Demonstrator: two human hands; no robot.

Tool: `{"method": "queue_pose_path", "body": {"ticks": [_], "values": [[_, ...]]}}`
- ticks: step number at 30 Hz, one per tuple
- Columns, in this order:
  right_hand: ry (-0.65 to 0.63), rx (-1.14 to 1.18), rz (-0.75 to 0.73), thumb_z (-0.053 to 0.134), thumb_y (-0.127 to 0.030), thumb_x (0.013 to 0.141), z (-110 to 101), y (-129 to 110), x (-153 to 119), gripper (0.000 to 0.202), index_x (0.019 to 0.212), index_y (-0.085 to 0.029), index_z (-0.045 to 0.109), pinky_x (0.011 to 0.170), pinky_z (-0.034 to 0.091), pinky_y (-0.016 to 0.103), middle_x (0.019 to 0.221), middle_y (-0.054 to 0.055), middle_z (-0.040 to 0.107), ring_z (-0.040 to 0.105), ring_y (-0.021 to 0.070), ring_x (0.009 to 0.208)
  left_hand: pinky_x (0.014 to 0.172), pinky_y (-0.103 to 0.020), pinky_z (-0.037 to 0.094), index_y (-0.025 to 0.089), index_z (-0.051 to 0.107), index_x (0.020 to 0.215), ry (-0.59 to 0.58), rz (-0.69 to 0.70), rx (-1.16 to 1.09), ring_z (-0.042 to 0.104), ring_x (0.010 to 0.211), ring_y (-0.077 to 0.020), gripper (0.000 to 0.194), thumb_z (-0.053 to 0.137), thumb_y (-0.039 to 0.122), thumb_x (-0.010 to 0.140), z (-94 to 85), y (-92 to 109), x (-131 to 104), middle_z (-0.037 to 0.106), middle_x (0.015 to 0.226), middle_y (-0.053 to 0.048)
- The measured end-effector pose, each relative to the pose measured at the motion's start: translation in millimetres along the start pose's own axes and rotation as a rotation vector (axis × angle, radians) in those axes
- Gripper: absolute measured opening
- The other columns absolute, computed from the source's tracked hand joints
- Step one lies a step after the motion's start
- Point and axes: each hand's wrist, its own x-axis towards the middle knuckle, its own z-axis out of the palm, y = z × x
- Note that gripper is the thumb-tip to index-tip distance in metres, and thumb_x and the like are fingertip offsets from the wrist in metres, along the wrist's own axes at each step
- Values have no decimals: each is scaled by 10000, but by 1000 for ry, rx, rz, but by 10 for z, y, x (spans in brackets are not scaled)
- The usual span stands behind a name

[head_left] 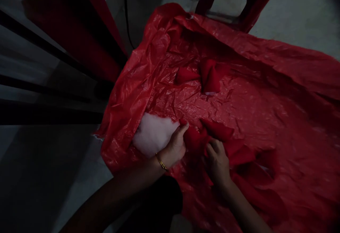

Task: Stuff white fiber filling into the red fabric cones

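Observation:
My left hand (175, 149), with a gold bracelet at the wrist, is closed on the left side of a red cloth piece (191, 137). On the right side of that same piece, my right hand (217, 158) has its fingers curled in and pressed against the cloth. A clump of white stuffing (154, 133) lies just left of my left hand. Several more red cloth pieces (239, 151) are heaped beyond and to the right of my right hand. All of this rests on a crumpled red plastic sheet (255, 119).
Farther up the sheet lie more red cloth pieces (211, 75). A dark red plastic stool (239, 4) stands at the sheet's far edge. Dark bars (47, 114) and a red panel fill the left side, with a cable hanging near them.

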Motion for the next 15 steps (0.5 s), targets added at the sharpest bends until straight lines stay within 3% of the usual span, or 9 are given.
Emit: {"method": "queue_pose_path", "body": {"ticks": [3, 5, 9, 12, 15], "values": [[24, 49, -67, 473, -108, 906, 20, -73, -22, 138, 919, -198, 577, 708, 502, 311, 1103, 123, 623, 569, 227, 904, 1001, -399, 514, 166, 659, 992, 1, 34, 1, 710, 1023, -258, 377, 804, 402, 736, -12, -53, 7, 763, 930, -77], [8, 96, -50, 454, -110, 927, 45, -127, -53, 151, 921, -205, 572, 629, 477, 263, 1016, 87, 635, 593, 187, 812, 1014, -396, 503, 166, 662, 1027, 49, 92, 22, 702, 1047, -259, 403, 820, 386, 728, -48, -103, 7, 761, 948, -80], [54, 155, 69, 451, -118, 893, 114, -195, -127, 119, 872, -213, 520, 465, 379, 234, 793, 17, 560, 499, 135, 554, 1035, -377, 481, 195, 669, 1119, 151, 187, 68, 673, 1113, -255, 447, 801, 411, 751, -117, -181, -27, 750, 1066, -83], [80, 234, 106, 449, -105, 845, 161, -220, -154, 185, 976, -196, 543, 527, 463, 227, 779, 17, 589, 580, 154, 612, 1022, -376, 485, 209, 662, 1172, 139, 229, 101, 667, 1119, -253, 455, 763, 436, 791, -122, -189, -60, 736, 1133, -86], [50, 293, 72, 448, -116, 845, 195, -229, -168, 273, 1080, -172, 575, 636, 545, 255, 926, 87, 692, 684, 194, 778, 988, -375, 500, 189, 660, 1172, 101, 215, 115, 685, 1070, -249, 455, 746, 445, 807, -99, -154, -72, 741, 1106, -93]]}}
